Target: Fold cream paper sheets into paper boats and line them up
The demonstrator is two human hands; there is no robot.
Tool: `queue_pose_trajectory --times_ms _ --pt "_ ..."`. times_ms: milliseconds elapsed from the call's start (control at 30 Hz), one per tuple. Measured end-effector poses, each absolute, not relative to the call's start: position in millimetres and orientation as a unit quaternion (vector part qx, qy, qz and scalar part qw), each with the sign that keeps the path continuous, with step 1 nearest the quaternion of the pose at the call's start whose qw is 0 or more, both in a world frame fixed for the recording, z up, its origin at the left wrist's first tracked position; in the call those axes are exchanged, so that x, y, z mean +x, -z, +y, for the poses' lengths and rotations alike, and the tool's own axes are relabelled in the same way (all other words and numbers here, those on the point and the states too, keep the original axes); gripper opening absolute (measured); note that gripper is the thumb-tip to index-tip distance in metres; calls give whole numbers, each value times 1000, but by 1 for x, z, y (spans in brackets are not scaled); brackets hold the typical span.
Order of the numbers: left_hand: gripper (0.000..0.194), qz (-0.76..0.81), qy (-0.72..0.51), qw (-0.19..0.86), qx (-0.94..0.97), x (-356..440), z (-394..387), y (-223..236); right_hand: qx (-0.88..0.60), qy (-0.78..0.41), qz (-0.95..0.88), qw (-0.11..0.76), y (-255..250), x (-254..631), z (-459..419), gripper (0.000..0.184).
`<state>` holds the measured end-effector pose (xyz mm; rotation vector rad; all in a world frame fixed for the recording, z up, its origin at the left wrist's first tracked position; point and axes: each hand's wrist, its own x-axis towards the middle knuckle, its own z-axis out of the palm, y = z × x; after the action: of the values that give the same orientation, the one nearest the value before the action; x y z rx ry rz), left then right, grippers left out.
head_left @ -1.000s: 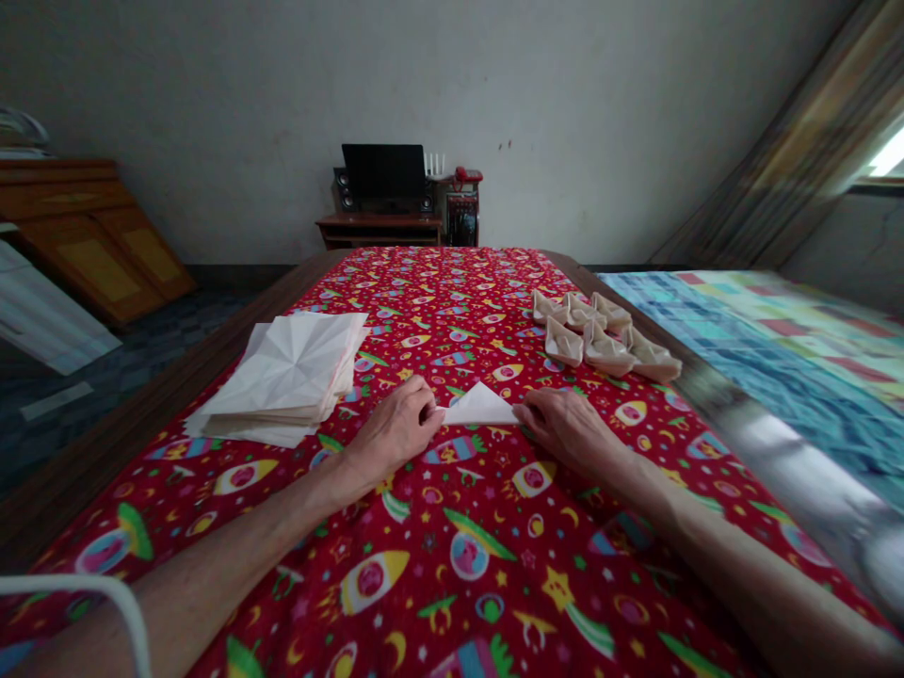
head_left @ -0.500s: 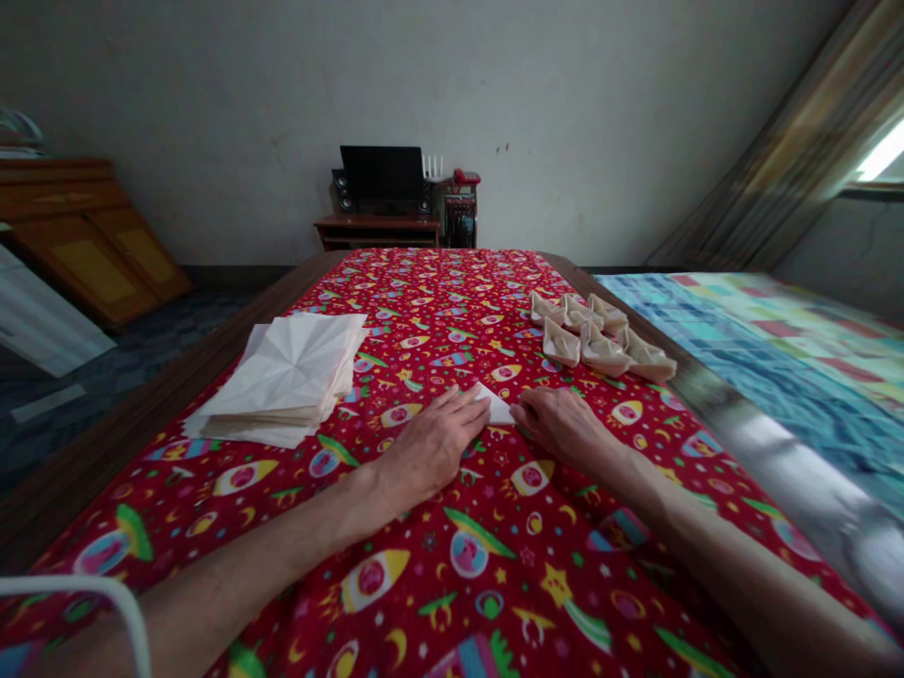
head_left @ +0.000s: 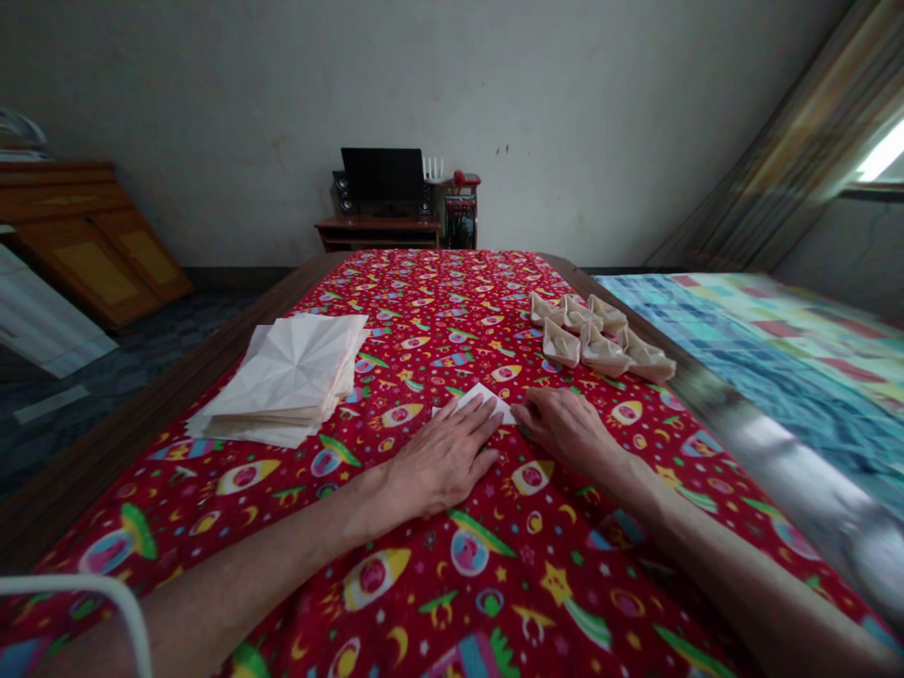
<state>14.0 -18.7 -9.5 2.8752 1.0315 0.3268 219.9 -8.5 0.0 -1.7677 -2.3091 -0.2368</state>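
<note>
A small white folded paper with a pointed top lies on the red patterned cloth. My left hand rests flat across it, fingers stretched out, covering much of its middle and lower part. At the paper's right corner, my right hand is closed, with its curled fingertips pinching that corner. To the left is a stack of creased white paper sheets. Several folded paper pieces, shaped like little boats, stand in two rows to the right.
The cloth covers a table with a dark wooden edge. A bed with a colourful sheet adjoins on the right. Beyond stand a monitor and a red telephone. A white curved tube shows at the lower left.
My left hand has slid slightly toward me and to the right, with its fingers more spread, so the folded paper's top point now shows. My right hand has hardly moved.
</note>
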Motion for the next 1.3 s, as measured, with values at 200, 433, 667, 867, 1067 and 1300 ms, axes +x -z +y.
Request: queue_pose_trajectory --times_ms 200,433,667,867,1067,1300 --pt "47 336 -107 38 935 15 -23 5 -461 160 -859 158 -6 204 -41 25" --pt "49 326 -92 36 940 13 -20 6 -380 39 -909 168 17 205 -59 64" --pt "50 317 -92 1 944 -6 -18 8 -392 17 -910 132 18 222 -58 62" --pt "48 347 -71 -23 935 -24 -24 3 -416 -11 -901 124 9 224 -59 54" --pt "47 371 -75 -50 924 -35 -30 0 -430 32 -888 162 13 221 -55 45" --pt "34 408 -169 -87 893 -42 -21 6 -427 66 -894 116 -8 205 -23 25"
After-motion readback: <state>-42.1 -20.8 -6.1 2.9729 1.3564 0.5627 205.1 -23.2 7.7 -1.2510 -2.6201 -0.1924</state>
